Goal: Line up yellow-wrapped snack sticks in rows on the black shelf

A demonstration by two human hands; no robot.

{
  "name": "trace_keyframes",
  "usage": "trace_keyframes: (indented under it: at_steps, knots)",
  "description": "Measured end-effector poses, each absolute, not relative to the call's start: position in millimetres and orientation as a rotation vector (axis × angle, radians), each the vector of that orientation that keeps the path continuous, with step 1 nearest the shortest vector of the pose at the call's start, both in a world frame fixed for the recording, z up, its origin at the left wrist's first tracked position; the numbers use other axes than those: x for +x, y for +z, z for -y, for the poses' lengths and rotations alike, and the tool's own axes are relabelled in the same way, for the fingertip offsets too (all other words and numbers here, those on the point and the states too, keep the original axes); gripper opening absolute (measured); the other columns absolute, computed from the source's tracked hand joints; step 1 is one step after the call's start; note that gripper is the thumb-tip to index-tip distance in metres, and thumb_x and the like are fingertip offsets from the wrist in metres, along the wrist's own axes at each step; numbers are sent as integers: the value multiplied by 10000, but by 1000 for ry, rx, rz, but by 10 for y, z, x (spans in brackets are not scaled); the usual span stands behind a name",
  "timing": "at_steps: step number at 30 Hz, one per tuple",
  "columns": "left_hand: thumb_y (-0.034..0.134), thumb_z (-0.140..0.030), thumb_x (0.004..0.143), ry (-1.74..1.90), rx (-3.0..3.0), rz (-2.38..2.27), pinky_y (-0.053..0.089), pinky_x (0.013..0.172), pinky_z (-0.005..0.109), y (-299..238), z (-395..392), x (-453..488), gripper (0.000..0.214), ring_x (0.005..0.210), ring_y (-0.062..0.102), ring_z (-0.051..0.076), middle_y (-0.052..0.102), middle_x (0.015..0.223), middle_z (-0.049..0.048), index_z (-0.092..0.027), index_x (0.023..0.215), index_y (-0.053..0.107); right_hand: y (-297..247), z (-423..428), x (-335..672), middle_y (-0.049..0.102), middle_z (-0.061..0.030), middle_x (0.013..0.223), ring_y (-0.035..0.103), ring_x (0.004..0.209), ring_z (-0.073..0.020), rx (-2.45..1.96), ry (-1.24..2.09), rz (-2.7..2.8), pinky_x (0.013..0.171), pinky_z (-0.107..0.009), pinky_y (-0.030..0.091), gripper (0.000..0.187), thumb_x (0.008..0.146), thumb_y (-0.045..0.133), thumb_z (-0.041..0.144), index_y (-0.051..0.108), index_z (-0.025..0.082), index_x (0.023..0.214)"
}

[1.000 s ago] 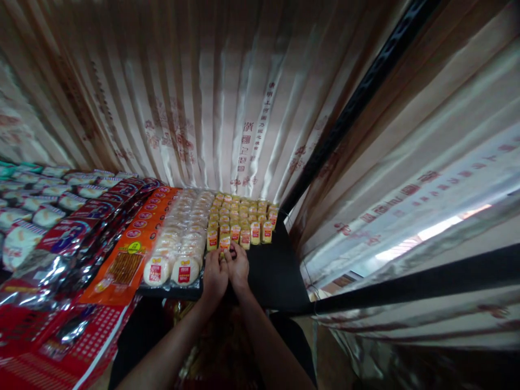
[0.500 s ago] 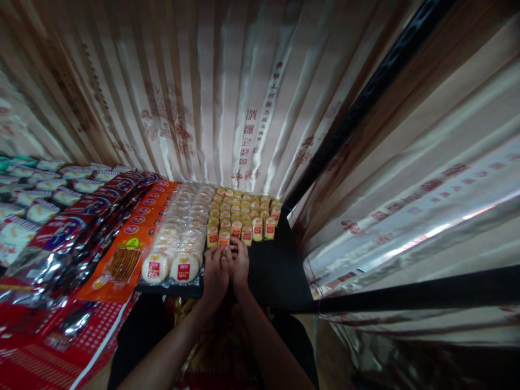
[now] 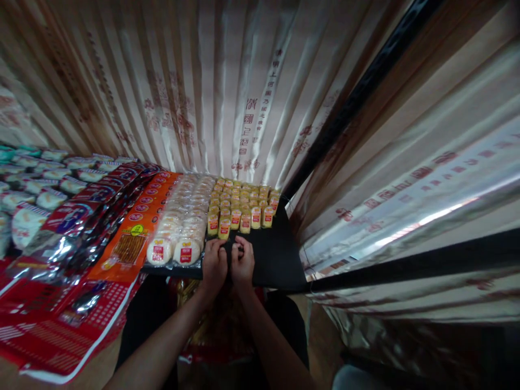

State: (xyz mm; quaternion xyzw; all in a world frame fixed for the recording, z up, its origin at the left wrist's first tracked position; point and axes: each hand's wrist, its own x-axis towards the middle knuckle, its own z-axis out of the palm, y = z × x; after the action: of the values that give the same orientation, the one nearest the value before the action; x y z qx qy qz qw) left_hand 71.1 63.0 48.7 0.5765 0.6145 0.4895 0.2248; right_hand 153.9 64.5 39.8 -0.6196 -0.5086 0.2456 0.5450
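Left hand point(image 3: 215, 265) — near yellow packets point(image 3: 224, 227).

Both forearms point(image 3: 164, 335) reach forward; the left hand point(image 3: 214, 265) and right hand point(image 3: 243, 263) are just apart, fingers point(image 3: 246, 247) curled.

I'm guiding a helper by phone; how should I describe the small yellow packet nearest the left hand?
Before the pale curtain is a black table. Right of its round white packets sits a block of small yellow packets. The front's second packet from the left juts out past its neighbours, nearest the left hand.
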Motion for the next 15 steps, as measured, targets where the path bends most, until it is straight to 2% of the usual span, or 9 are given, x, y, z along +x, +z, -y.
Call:
trace_keyframes:
  at_steps: [4,6,10,13,15]
  knots:
    - [365,-151,797,1289,1592,-1582,471,800,329,511,-192,667,227,833,556,168,592,848,52,-190,827,586,350,-127,1553,625,-79,962,590,900,-173,-1513,620,1238,827,-322,471,244,877,401,326,564,178,981]
    - [380,-169,799,1188,1551,-1577,470,770,317,466,72,640,201,802,556,166,591,830,47,-194,803,580,262,137,1564,634,-75,935,594,886,-174,-1518,636,1303,805,-313,473,232,881,394,319,573,189,947]
    - [378,-109,752,933,1487,-1595,436,866,338,227,489,584,260,908,567,186,621,928,76,-183,852,606,-37,506,1631,640,-82,962,590,921,-192,-1576,700,1434,846,-344,465,227,853,406,270,593,203,964]
    - [402,-70,704,591,1410,-1636,389,946,347,-18,626,569,340,1020,555,212,624,1059,122,-140,953,622,-318,613,1714,622,-125,1056,551,1040,-246,-1774,681,1395,929,-420,425,276,769,452,231,620,178,982]
    - [402,-82,716,420,1341,-1607,355,984,358,-173,643,588,375,1077,539,229,605,1134,155,-107,1028,609,-481,636,1761,620,-130,1097,524,1110,-252,-1820,722,1358,969,-431,400,320,753,428,215,637,170,991]
